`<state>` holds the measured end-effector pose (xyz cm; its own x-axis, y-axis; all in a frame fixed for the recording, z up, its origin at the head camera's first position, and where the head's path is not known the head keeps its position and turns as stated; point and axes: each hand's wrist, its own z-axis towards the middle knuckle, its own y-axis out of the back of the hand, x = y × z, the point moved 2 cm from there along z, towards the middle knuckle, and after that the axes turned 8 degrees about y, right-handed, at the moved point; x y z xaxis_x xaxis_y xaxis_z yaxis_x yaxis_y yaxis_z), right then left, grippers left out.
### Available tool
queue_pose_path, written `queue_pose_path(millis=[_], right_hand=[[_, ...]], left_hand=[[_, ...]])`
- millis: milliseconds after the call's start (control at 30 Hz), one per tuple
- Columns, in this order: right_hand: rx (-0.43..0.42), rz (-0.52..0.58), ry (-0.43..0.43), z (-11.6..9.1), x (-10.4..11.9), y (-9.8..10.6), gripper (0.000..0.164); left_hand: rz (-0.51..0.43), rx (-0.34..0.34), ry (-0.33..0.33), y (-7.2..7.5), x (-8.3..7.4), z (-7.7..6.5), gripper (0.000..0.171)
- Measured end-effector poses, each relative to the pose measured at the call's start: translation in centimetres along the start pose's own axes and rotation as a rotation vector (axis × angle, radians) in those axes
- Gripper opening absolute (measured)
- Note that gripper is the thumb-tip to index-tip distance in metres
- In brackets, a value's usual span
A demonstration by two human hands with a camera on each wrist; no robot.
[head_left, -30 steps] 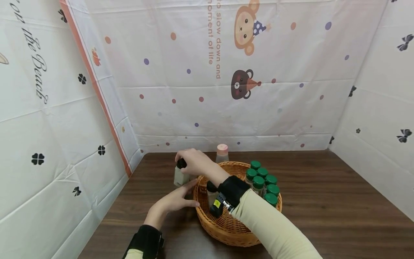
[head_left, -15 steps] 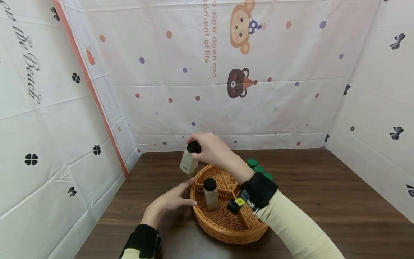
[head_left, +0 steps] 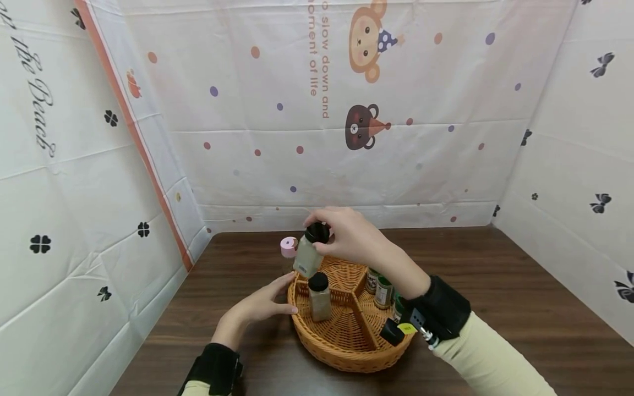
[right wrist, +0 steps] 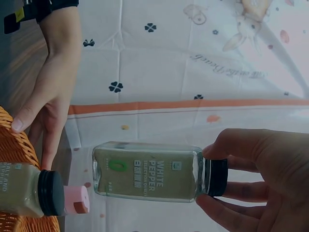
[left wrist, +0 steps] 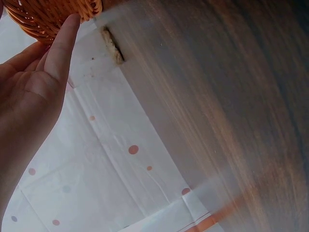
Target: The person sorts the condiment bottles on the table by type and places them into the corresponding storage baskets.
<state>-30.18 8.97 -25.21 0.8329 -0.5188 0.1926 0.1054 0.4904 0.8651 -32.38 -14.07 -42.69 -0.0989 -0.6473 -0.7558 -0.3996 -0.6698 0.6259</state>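
My right hand (head_left: 354, 236) pinches a clear bottle with a black cap (head_left: 307, 259) by its cap, tilted over the far left rim of a round wicker basket (head_left: 346, 363). Its label reads "WHITE PEPPER" in the right wrist view, where thumb and fingers meet at the cap. Another black-capped bottle (head_left: 320, 303) stands upright in the basket's left compartment. Straight-fingered, my left hand (head_left: 257, 305) touches the basket's left rim. The left wrist view shows its thumb against the wicker (left wrist: 89, 9), other fingers partly hidden.
Wicker dividers (head_left: 364, 322) split the basket into compartments. Several green-capped jars (head_left: 383, 291) stand in its right one, partly hidden by my right arm. A pink-capped bottle (head_left: 288, 247) stands behind the basket, at left. Printed white cloth (head_left: 247, 181) surrounds the wooden table (head_left: 495, 297).
My right hand has lifted the white pepper bottle from the table left of the basket and carried it right, over the rim. My left hand stays at the basket's rim.
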Motion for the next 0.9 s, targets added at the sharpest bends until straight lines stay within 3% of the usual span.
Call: queue_pose_path(millis=[333,667,900], right_hand=[[0.054,0.025,0.013,-2.4,0.3,0.0,0.033],[0.146,0.076,-0.004,-3.8,-0.2,-1.9,0.032],[0.238,0.070,-0.052,-4.3,-0.7,-3.5,0.029]], left_hand=[[-0.001,-0.002,-0.001,0.0,0.0,0.0,0.085],[-0.004,-0.012,0.014,0.1,-0.1,-0.4,0.086],[0.009,-0.009,-0.019,0.0,-0.1,-0.1,0.086]])
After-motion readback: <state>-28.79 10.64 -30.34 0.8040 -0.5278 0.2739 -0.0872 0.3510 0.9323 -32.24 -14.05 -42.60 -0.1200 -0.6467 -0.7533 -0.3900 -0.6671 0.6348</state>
